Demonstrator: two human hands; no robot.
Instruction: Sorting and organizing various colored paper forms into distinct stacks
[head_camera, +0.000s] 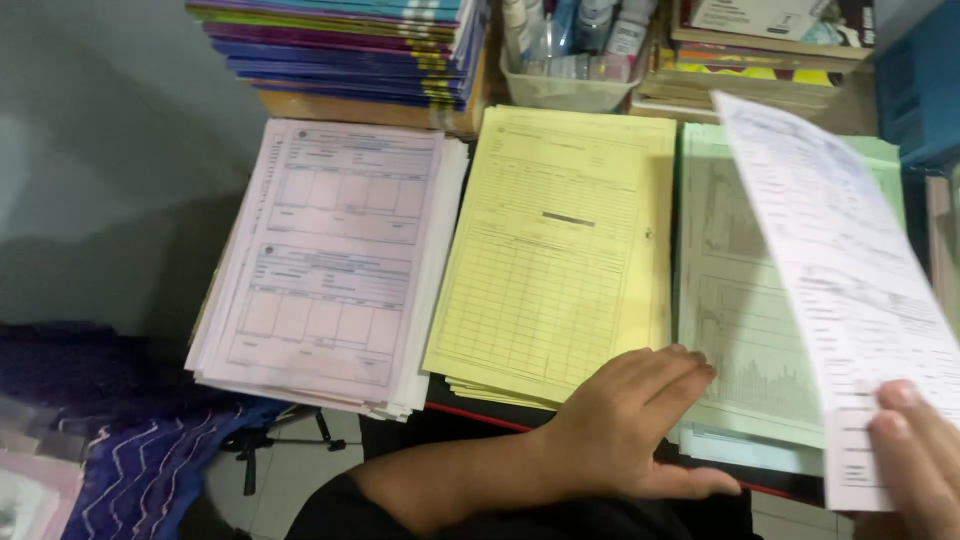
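White printed form sheet (850, 290) pinched in our right hand (915, 455), our left hand (625, 420) flat, fingers (670, 375) spread on yellow paper stack (560, 250), beside green paper stack (740, 330).

labelled bottles (590, 30) in back tray (560, 92)

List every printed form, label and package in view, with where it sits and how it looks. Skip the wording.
Pink forms: left stack, pale pink sheets with ruled boxes.
Yellow forms: middle stack, yellow gridded sheets.
Green forms: right stack, pale green, under the left hand.
White sheet: printed page, lifted by the right hand.
Booklets: rear pile, purple and blue spines.
Bottles: labelled, in a rear tray.
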